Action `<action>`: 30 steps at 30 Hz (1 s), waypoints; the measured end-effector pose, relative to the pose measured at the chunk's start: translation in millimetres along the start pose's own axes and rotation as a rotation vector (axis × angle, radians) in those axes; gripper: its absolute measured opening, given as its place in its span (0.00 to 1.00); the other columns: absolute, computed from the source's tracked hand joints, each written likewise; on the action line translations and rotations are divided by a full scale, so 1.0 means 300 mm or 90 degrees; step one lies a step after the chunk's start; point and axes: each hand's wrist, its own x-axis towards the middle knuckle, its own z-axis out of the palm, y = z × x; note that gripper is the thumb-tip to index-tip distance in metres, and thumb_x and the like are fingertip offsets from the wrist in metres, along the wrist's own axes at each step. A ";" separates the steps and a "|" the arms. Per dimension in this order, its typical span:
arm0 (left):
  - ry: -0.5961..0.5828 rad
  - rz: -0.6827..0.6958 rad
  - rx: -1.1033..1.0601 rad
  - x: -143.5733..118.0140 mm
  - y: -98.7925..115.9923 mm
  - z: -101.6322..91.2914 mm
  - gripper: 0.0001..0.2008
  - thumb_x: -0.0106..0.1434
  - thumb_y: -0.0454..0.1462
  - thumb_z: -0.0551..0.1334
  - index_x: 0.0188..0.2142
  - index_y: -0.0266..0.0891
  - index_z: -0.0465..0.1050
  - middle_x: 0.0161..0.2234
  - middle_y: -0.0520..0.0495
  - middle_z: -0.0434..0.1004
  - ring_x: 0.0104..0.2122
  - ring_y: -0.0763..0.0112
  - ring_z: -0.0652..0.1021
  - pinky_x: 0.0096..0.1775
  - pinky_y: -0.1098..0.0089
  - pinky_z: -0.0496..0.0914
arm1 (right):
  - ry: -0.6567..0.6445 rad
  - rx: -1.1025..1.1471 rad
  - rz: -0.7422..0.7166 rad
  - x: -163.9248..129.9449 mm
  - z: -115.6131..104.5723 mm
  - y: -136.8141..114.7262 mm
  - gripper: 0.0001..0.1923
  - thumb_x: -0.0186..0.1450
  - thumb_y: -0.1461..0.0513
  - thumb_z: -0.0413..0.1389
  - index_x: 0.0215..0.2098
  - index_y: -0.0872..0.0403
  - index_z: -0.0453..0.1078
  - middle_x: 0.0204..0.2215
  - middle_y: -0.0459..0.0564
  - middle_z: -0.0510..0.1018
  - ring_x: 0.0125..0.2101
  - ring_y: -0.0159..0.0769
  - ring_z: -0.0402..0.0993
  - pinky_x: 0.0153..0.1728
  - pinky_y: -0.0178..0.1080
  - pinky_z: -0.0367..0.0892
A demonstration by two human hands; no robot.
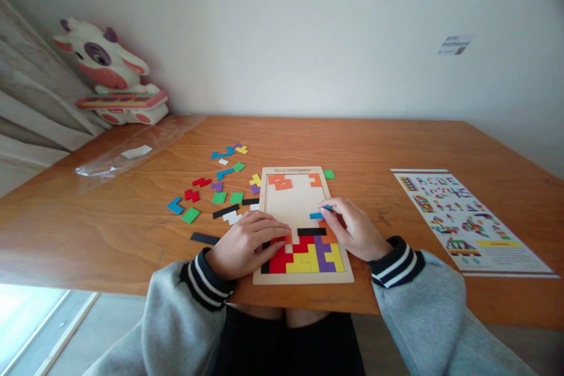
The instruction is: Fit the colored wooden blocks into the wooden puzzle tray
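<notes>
A wooden puzzle board point(294, 202) lies on the table in front of me. Coloured block pieces fill its near end, and orange pieces point(281, 181) sit at its far end. My right hand point(352, 228) pinches a small blue piece point(316, 215) over the board's right side, just above a black bar piece point(312, 231). My left hand point(247, 244) rests flat on the board's near left corner, fingers pointing right and touching a red piece point(279, 259).
Several loose coloured pieces point(211, 188) are scattered on the wooden table point(396, 147) left of the board. A printed pattern sheet point(467, 220) lies at the right. A clear plastic bag point(132, 153) and a cow-shaped toy point(110, 73) sit at the far left.
</notes>
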 end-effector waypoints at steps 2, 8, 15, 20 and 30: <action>0.012 -0.019 0.000 0.008 0.009 -0.002 0.11 0.69 0.37 0.61 0.49 0.42 0.77 0.46 0.43 0.82 0.46 0.64 0.79 0.49 0.60 0.73 | 0.009 -0.006 0.000 0.001 -0.001 -0.001 0.06 0.72 0.60 0.51 0.45 0.49 0.68 0.37 0.51 0.82 0.37 0.41 0.79 0.41 0.44 0.74; -0.045 -0.077 -0.007 0.045 0.034 -0.012 0.13 0.65 0.42 0.66 0.47 0.40 0.77 0.43 0.44 0.83 0.43 0.61 0.81 0.47 0.60 0.73 | 0.003 0.012 0.001 0.004 -0.001 -0.009 0.06 0.71 0.60 0.52 0.44 0.50 0.69 0.36 0.51 0.82 0.37 0.40 0.78 0.40 0.43 0.73; -0.039 -0.129 -0.048 0.055 0.017 0.008 0.13 0.62 0.40 0.68 0.45 0.40 0.78 0.40 0.45 0.84 0.40 0.63 0.81 0.46 0.63 0.74 | -0.058 0.065 -0.018 0.011 0.000 -0.029 0.06 0.71 0.61 0.52 0.42 0.50 0.70 0.33 0.49 0.82 0.34 0.38 0.79 0.38 0.41 0.73; -0.033 -0.168 -0.082 0.061 0.016 0.005 0.13 0.60 0.39 0.69 0.45 0.42 0.78 0.40 0.47 0.83 0.39 0.65 0.81 0.45 0.66 0.75 | -0.061 0.082 -0.018 0.015 0.000 -0.032 0.06 0.70 0.61 0.52 0.42 0.49 0.71 0.35 0.50 0.83 0.35 0.38 0.80 0.40 0.41 0.73; -0.015 -0.217 -0.201 0.078 0.034 -0.002 0.11 0.60 0.38 0.69 0.43 0.40 0.78 0.38 0.47 0.81 0.32 0.71 0.80 0.36 0.72 0.76 | -0.002 0.063 0.023 0.009 0.010 -0.018 0.06 0.71 0.59 0.52 0.44 0.49 0.69 0.34 0.49 0.82 0.34 0.39 0.78 0.39 0.41 0.72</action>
